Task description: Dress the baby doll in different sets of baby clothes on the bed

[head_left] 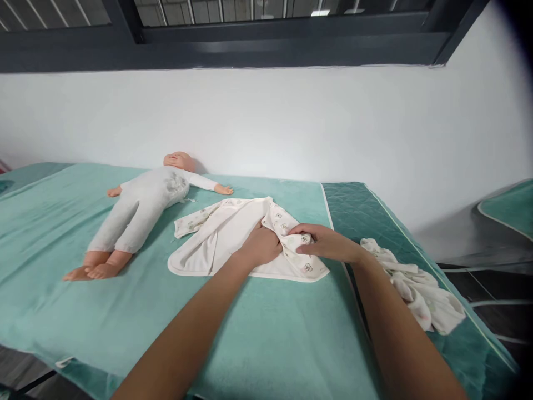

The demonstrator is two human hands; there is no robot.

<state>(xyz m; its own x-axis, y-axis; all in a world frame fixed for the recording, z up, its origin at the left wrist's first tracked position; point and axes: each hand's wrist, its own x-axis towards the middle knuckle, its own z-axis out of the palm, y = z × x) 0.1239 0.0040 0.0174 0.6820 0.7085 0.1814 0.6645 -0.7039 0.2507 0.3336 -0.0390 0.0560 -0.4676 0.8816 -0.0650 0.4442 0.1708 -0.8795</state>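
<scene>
A white baby shirt (233, 244) with a small print lies spread on the green bed cover, its plain inner side partly showing. My left hand (263, 244) is closed at the shirt, its fingertips tucked into the cloth near the right sleeve and hidden there. On the right, my right hand (327, 243) holds the printed sleeve between thumb and fingers. Left of the shirt a baby doll (145, 194) in a white body suit lies on its back, head toward the wall, one arm stretched toward the shirt.
A crumpled white printed cloth (420, 289) lies by my right forearm on a darker green quilted pad (353, 205). Behind the bed (270, 333) rises a white wall (266, 122) below a dark window frame (266, 47). Another green padded surface (510, 208) stands at far right.
</scene>
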